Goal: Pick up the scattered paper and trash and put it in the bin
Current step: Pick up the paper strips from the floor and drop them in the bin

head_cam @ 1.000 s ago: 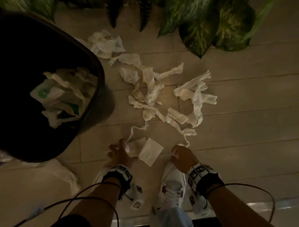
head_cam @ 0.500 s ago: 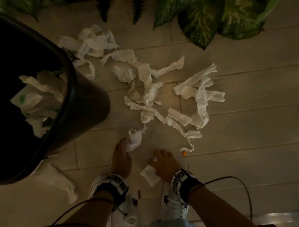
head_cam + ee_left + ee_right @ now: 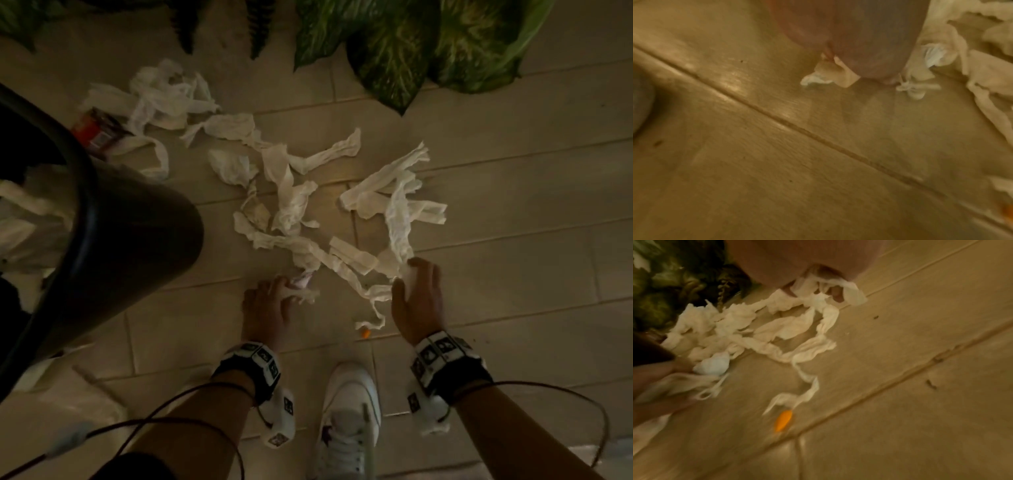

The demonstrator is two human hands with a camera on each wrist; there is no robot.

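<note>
From the head view, thin, crinkled tissue strips (image 3: 298,205) lie tangled across the pale tiled floor (image 3: 513,212), twisted into soft ribbons. The left hand (image 3: 265,305) has its fingers curled around a small crumpled wad of tissue (image 3: 301,286), low over the floor. The right hand (image 3: 416,298) clutches bunched tissue at the near end of a long strip (image 3: 371,294). A black, smooth-walled round bin (image 3: 137,233) stands at the left, tilted toward the camera, with white paper inside. A small red-and-white carton (image 3: 96,132) lies beyond its rim, and a tiny orange scrap (image 3: 365,333) lies near a white sneaker (image 3: 349,411). Broad mottled green leaves (image 3: 404,51) hang over the far floor.

In the left wrist view, blurred, the hand (image 3: 855,32) closes on tissue whose torn ends (image 3: 826,76) poke out below it, just above the glossy floor.

In the right wrist view, the hand (image 3: 807,261) grips limp tissue folds (image 3: 830,287); the strip trails down in loops to the oval orange scrap (image 3: 784,420).
</note>
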